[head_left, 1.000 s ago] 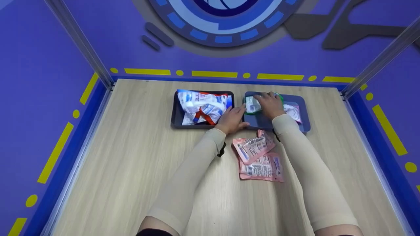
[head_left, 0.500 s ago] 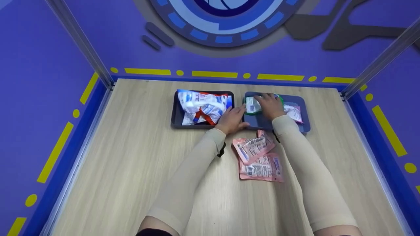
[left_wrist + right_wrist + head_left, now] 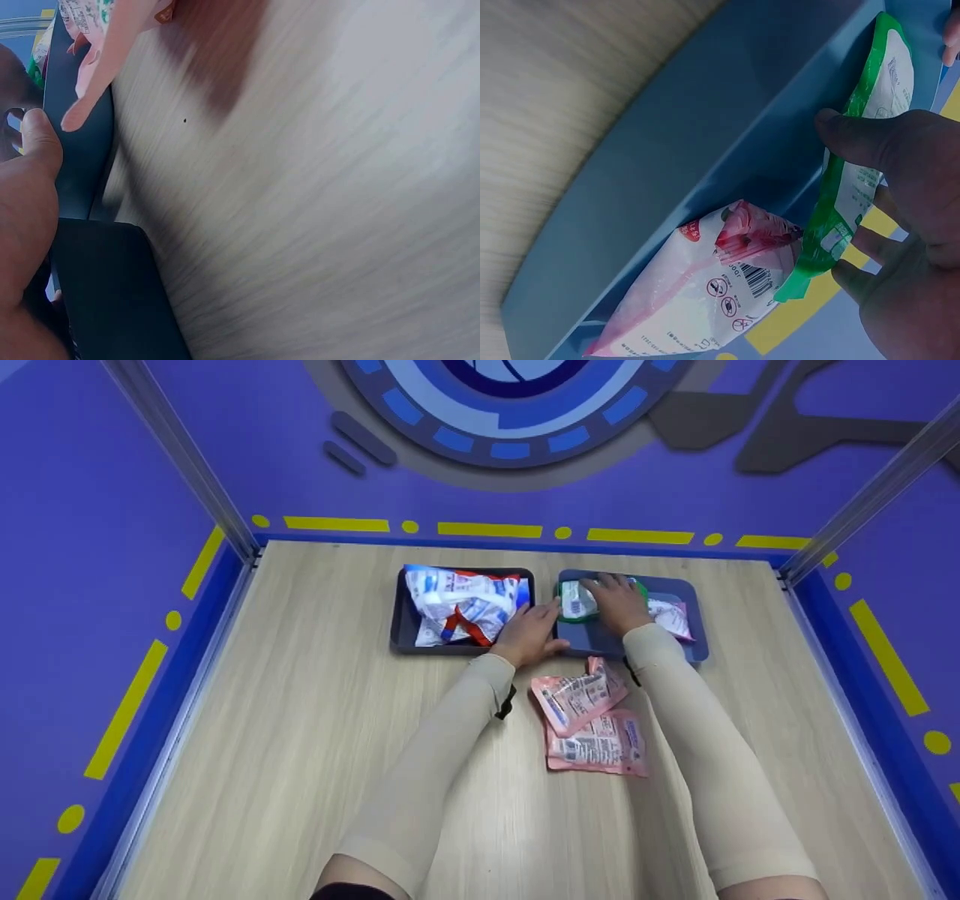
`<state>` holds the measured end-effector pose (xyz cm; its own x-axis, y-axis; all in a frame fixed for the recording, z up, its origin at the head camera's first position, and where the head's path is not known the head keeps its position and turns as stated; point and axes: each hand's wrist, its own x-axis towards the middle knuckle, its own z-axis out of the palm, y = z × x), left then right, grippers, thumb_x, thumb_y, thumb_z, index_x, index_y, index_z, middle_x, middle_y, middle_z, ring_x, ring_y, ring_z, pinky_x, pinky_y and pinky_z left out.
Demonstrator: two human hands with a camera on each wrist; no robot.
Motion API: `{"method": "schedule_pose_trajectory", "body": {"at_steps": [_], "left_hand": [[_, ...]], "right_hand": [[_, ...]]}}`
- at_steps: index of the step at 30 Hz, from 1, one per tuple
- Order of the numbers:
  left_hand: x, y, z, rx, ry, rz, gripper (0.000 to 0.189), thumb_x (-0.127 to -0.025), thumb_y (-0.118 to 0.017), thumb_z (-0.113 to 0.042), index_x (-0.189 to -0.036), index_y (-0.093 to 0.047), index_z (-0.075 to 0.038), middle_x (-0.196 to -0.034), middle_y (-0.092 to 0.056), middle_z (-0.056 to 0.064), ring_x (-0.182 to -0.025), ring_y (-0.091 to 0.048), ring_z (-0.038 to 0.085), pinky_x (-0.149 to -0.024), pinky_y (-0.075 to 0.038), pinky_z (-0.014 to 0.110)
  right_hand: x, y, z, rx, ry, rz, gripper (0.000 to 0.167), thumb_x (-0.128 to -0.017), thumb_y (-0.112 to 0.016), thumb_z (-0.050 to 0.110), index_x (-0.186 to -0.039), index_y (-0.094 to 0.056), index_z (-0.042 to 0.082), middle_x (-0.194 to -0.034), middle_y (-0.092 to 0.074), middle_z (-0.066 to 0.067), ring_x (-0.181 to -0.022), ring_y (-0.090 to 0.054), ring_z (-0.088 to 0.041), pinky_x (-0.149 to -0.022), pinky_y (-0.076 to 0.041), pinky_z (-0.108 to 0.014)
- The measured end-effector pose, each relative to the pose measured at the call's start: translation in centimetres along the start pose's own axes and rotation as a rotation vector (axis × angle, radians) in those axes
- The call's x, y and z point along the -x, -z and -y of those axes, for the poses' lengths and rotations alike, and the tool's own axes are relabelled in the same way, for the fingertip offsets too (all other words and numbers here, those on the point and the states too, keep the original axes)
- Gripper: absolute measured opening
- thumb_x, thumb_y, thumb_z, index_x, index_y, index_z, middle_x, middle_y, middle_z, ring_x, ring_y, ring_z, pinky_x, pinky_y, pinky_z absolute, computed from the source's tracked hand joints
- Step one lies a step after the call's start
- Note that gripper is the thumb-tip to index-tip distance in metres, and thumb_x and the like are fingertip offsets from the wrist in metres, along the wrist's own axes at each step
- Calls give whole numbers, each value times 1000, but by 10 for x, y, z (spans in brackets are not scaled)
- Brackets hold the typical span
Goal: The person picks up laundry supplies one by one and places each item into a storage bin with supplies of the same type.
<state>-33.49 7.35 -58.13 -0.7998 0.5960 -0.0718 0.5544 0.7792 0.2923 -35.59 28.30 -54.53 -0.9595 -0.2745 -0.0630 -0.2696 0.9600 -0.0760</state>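
My right hand (image 3: 619, 604) holds a green-edged white packet (image 3: 855, 187) inside the right grey tray (image 3: 596, 642), the thumb on one face and the fingers at the other. A pink-and-white packet (image 3: 705, 292) lies beside it in the same tray. My left hand (image 3: 529, 634) lies across the gap between the two trays, its fingers extended and touching the rims. Under its palm side is the edge of the left dark tray (image 3: 420, 650). That tray holds crumpled white, blue and red packets (image 3: 457, 596).
Two pink pouches (image 3: 577, 701) overlap on the wooden table (image 3: 315, 735) in front of the right tray, between my forearms. A blue-purple wall (image 3: 480, 495) with yellow marks stands behind the trays, and side walls flank the table.
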Motion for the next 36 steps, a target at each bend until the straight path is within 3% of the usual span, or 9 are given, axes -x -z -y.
{"method": "schedule_pose_trajectory", "body": {"at_steps": [9, 20, 29, 36], "left_hand": [[2, 0, -1, 0, 15, 10, 85, -102, -53, -56, -166, -18, -12, -167, -32, 6, -152, -31, 20, -128, -11, 45], [-4, -2, 0, 30, 38, 41, 86, -101, -54, -58, -166, -18, -14, -168, -29, 5, -153, -29, 20, -129, -7, 43], [2, 1, -1, 1, -17, -6, 77, -102, -54, -55, -162, -31, -12, -170, -23, 4, -152, -31, 22, -128, -13, 46], [3, 1, 0, 13, -17, -8, 77, -103, -53, -54, -162, -30, -11, -170, -24, 5, -152, -30, 22, -128, -13, 46]], "right_hand": [[3, -3, -5, -23, -3, 47, 68, -97, -64, -3, -157, -42, 15, -161, -35, -25, -148, -28, -50, -116, -24, -72], [8, -3, -9, -12, 0, 43, 74, -93, -73, 2, -158, -40, 16, -162, -33, -23, -149, -26, -50, -117, -21, -71], [25, 7, -7, -22, 34, -8, 78, -91, -77, 6, -159, -40, 18, -163, -32, -23, -149, -27, -49, -119, -23, -68], [40, 9, -8, -66, 37, -25, 79, -93, -76, 7, -160, -38, 23, -166, -29, -19, -150, -25, -49, -121, -19, -67]]}}
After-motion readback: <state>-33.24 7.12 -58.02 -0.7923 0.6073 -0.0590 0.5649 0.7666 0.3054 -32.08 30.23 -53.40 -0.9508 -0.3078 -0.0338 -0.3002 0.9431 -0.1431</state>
